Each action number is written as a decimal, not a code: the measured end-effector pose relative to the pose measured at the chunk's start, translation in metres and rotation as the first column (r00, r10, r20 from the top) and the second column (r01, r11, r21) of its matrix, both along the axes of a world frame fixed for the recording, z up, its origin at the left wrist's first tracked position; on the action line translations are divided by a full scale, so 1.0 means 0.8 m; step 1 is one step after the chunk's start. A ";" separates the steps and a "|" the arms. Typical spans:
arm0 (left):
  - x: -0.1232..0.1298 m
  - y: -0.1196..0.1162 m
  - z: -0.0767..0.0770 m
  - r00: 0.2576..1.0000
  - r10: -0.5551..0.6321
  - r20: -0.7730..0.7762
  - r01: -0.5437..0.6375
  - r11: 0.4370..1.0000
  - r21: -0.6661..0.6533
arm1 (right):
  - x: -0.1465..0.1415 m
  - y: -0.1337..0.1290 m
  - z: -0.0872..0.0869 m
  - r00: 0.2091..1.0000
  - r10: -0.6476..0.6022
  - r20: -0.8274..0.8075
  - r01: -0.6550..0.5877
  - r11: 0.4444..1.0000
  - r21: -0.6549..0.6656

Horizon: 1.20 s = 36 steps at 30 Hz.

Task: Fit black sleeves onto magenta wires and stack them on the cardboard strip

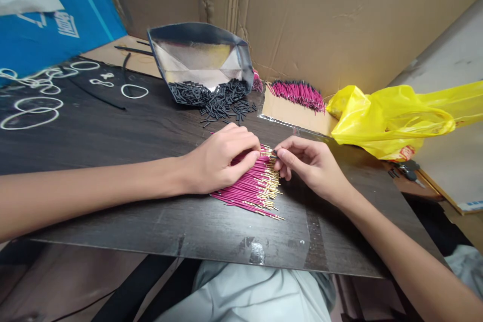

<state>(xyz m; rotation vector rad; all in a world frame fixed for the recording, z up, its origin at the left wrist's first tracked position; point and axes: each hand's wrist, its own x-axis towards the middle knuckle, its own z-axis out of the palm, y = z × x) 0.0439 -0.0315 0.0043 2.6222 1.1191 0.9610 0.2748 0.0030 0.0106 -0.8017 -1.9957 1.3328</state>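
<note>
The left hand (222, 155) rests over the magenta wires (241, 192), its grip impossible to tell; at their gold tips (270, 186), the right hand (314, 165) pinches a black tube (274, 152).

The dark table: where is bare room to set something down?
Bare table shows between white bands and left forearm, and from that forearm to the near edge. Crowded: near the left hand, right hand, pink pieces and black tubes.
</note>
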 end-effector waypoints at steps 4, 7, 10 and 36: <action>0.000 0.000 0.000 1.000 0.006 -0.003 -0.006 1.000 -0.001 | 0.000 0.001 0.000 1.000 -0.014 0.005 0.014 1.000 0.007; 0.001 0.000 0.000 1.000 0.003 -0.007 -0.003 1.000 -0.003 | 0.000 0.001 -0.001 1.000 -0.017 0.007 0.017 1.000 0.016; 0.001 0.000 0.000 1.000 -0.004 -0.003 0.004 1.000 0.001 | 0.000 0.001 -0.002 1.000 -0.011 0.010 0.011 1.000 0.020; 0.000 0.000 -0.001 1.000 -0.023 0.009 0.023 1.000 0.004 | 0.002 0.000 -0.003 0.998 0.037 0.049 -0.039 0.999 0.032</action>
